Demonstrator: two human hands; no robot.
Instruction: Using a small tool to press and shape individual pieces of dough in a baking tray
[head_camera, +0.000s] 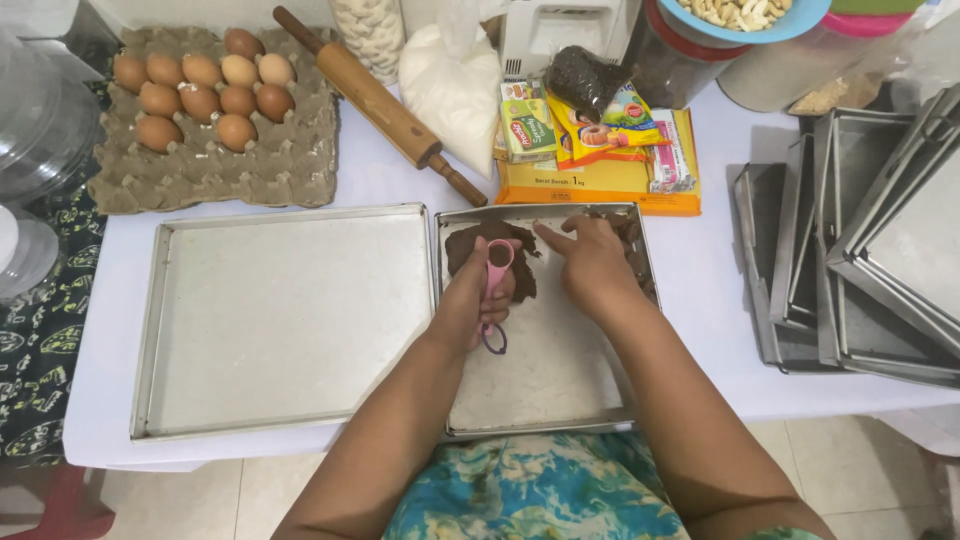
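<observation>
- Metal: smaller baking tray (520, 405) taken as landmark, set nearest the body on the white table (710, 300); near half bare, no cut pieces visible on it.
- Left hand (470, 305) over the tray middle, curled shut around a pink cutter tool (495, 285).
- Long axis of the tool roughly near-to-far: ring end (499, 253) pointing away from the body and pressed into the dough, purple loop (493, 340) toward the body.
- Brown dough (478, 245) in a flattened sheet at the far-left part of the tray; more dough along the far-right wall, partly hidden.
- Right hand (592, 262) right of the cutter, forefinger extended toward the dough edge, other fingers loosely bent.
- Judged early: one cut in hand, most of the sheet uncut.
- Left of the tray: larger tray (285, 320), holding nothing.
- Right of it: stacked pans (860, 250).
- Beyond it: ingredient packets (600, 150), rolling pin (375, 100), egg carton (215, 110) with eleven eggs.
</observation>
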